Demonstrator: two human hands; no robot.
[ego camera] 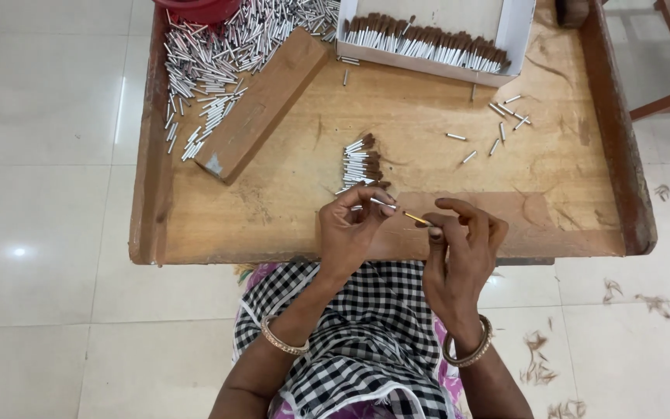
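Pale floor tiles [48, 155] surround the low wooden work tray [397, 124] across my lap, with brown fibre scraps [537, 365] scattered on them to my right. At the tray's far edge sits a white cardboard box [517, 31], rectangular and open-topped, with a row of brown-tipped metal tubes [428, 43] lined up inside. A red container [195, 9] shows at the far left corner, above a heap of bare silver tubes [226, 54] held back by a wooden block [261, 105] lying slantwise. A small stack of finished brown-tipped pieces [360, 163] lies just beyond my hands.

My left hand [350, 229] pinches a thin silver tube [384, 203] between thumb and fingertips. My right hand [463, 244] is closed narrowly around its other, yellowish end [418, 219]. The tube's long axis runs nearly level, left to right, sloping slightly toward me on the right, just above the tray's near rim.
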